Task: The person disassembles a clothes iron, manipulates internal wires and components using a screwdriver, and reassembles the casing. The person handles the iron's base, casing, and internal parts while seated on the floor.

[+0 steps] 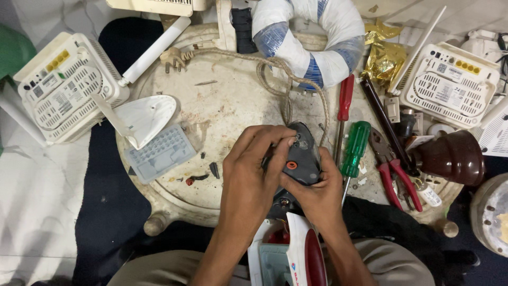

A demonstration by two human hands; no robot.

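The left hand [248, 175] and right hand [312, 193] are both gripping the dark iron housing [301, 156]; holding it steady above the iron's red body [312, 259] is helping, cord [280, 79] slack.

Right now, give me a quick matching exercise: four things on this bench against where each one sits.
Things:
1. green-handled screwdriver
2. red-handled pliers
3. grey iron part
4. plug

Places:
A. upper left of the round board, at the cord's end
B. held between the left hand and right hand
C. just right of the hands, beside the red-handled screwdriver
D. far right, near the brown dome

Pairs: 1-C, 2-D, 3-B, 4-A
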